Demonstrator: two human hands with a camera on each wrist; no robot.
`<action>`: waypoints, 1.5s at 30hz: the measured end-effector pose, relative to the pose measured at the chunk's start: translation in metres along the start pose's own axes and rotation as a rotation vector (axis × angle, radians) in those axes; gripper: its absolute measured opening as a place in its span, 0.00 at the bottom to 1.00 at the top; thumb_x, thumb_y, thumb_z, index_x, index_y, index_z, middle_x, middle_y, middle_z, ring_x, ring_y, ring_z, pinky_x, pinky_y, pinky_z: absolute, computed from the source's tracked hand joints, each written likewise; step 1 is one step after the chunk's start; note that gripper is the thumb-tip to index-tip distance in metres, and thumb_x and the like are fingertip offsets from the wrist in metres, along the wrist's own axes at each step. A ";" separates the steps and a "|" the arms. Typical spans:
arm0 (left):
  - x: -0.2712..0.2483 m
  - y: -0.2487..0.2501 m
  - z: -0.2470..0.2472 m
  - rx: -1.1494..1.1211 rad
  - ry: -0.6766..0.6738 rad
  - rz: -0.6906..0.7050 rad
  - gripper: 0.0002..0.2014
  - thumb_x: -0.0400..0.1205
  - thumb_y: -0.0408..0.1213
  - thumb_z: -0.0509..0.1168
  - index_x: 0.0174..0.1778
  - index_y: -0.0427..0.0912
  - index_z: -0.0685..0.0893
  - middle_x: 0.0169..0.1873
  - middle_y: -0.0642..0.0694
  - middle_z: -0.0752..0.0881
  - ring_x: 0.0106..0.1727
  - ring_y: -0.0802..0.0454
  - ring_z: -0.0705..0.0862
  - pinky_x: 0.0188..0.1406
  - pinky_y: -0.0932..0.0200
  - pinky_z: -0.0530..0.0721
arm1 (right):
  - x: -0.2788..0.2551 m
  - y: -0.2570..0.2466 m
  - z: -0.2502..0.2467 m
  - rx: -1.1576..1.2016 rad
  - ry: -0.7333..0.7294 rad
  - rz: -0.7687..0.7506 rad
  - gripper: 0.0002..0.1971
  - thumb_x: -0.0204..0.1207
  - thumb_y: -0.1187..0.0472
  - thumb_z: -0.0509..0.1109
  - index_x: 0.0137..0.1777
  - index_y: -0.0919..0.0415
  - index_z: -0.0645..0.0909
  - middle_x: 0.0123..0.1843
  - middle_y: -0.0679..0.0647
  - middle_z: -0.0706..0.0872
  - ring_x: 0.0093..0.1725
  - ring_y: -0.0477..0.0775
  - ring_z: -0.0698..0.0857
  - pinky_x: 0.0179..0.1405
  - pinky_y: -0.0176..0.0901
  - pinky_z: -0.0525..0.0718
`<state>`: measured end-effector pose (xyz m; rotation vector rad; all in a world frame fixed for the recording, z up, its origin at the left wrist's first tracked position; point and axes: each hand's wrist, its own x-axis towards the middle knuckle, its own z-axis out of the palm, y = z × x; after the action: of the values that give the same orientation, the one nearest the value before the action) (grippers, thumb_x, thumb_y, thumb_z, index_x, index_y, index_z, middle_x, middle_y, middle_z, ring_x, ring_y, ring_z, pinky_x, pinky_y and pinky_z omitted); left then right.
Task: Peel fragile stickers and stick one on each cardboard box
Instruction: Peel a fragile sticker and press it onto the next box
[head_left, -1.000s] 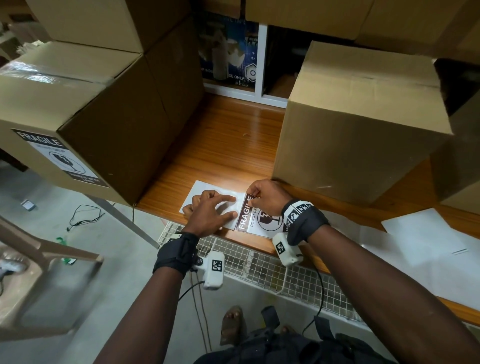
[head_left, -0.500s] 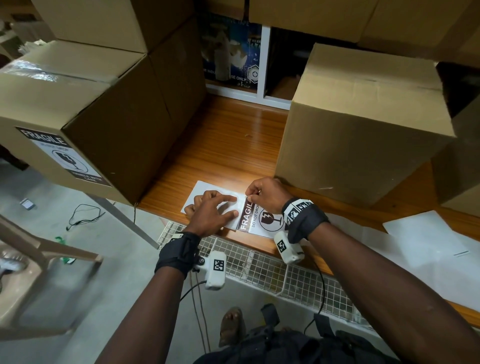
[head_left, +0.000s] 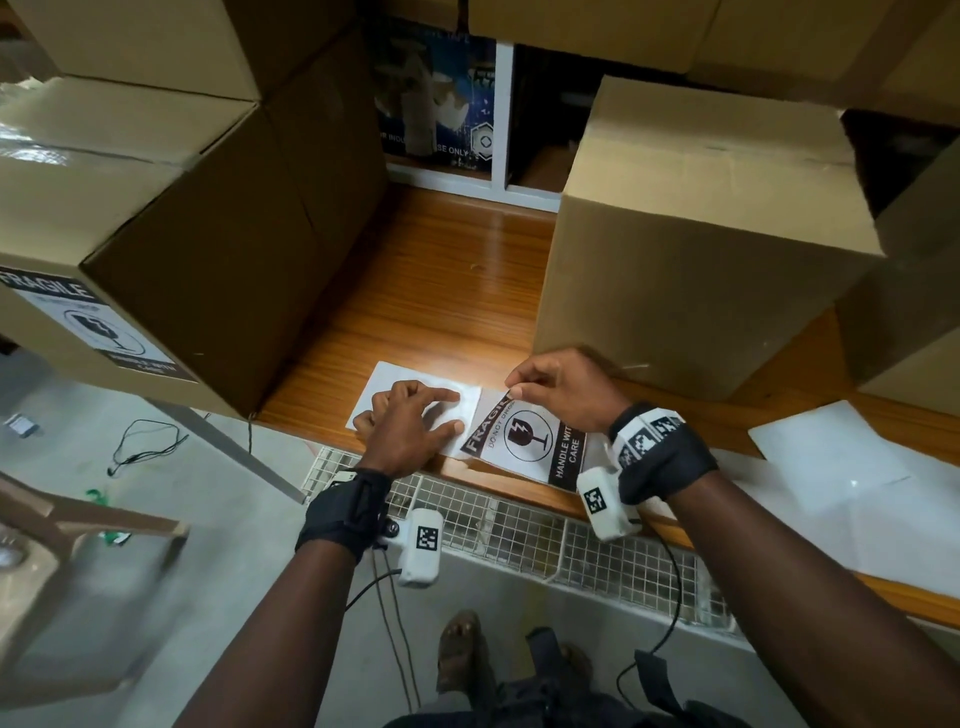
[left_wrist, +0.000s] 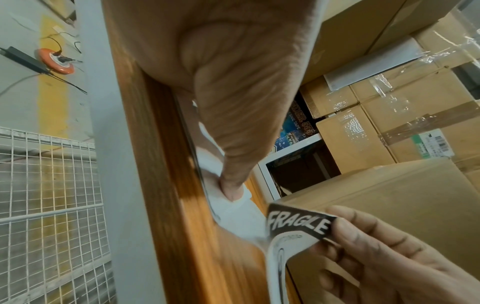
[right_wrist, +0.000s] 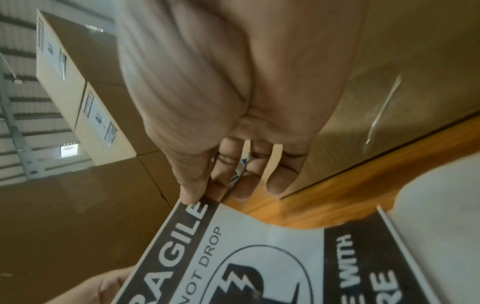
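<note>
Now more of the fragile sticker (head_left: 524, 441) shows, pinched by the right hand (head_left: 563, 392); the left hand (head_left: 410, 428), at nine o'clock, presses spread fingers on the backing sheet (head_left: 395, 379) — nearly peeled.

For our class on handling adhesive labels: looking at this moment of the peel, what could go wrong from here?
1. The right hand pinches only one corner of the fragile sticker, which already bends; it could crease or tear.
2. The left hand pins the backing sheet with flat fingers near the table edge; the sheet might slip off.
</note>
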<state>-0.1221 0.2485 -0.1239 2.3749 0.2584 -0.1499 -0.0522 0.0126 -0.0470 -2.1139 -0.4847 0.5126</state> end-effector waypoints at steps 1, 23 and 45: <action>0.000 0.000 0.000 0.022 0.002 0.004 0.15 0.79 0.55 0.74 0.62 0.70 0.83 0.62 0.54 0.70 0.70 0.47 0.67 0.75 0.36 0.66 | -0.007 -0.002 -0.004 0.034 0.014 -0.001 0.05 0.81 0.63 0.74 0.53 0.55 0.88 0.50 0.50 0.91 0.52 0.47 0.89 0.56 0.39 0.87; -0.014 0.029 -0.013 0.327 -0.012 0.047 0.22 0.80 0.62 0.66 0.69 0.62 0.84 0.72 0.41 0.78 0.74 0.37 0.71 0.72 0.35 0.69 | -0.169 0.021 -0.115 0.325 0.599 -0.032 0.07 0.81 0.63 0.73 0.56 0.54 0.86 0.51 0.51 0.93 0.54 0.49 0.92 0.51 0.41 0.91; -0.042 0.277 0.016 -0.310 0.115 0.617 0.07 0.81 0.42 0.75 0.40 0.48 0.87 0.35 0.46 0.90 0.39 0.46 0.90 0.32 0.47 0.87 | -0.178 0.022 -0.153 0.476 0.822 -0.173 0.05 0.81 0.68 0.74 0.55 0.65 0.86 0.47 0.55 0.93 0.45 0.47 0.92 0.39 0.34 0.87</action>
<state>-0.1003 0.0338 0.0559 2.0498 -0.3766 0.2981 -0.1183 -0.1933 0.0468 -1.6133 -0.0500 -0.3276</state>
